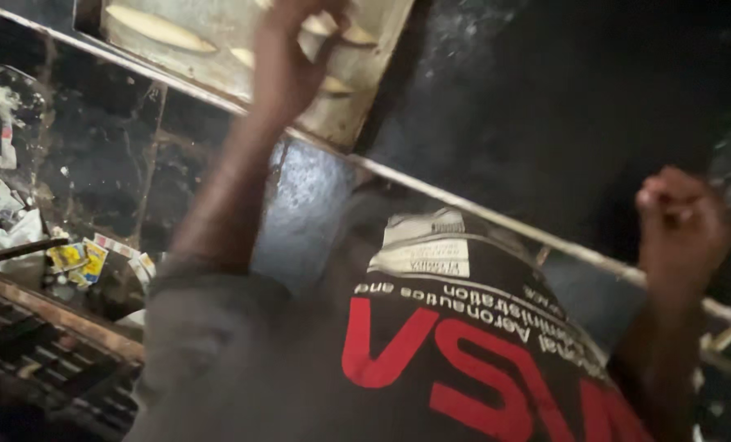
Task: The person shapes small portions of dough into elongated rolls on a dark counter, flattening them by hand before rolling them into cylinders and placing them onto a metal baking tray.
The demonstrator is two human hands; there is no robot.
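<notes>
Up top, your left hand (287, 61) grips the pale metal tray (218, 49) of dough ovals; below the tray's thin steel rail (480, 209), your right hand (681, 225) is fisted, seemingly empty

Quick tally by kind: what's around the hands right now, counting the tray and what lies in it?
hands: 2, the left hand at the tray, the right hand in a fist
tray: 1
pale ovals in it: 4 showing, blurred
rail: 1
grate: 1
total: 9
</notes>
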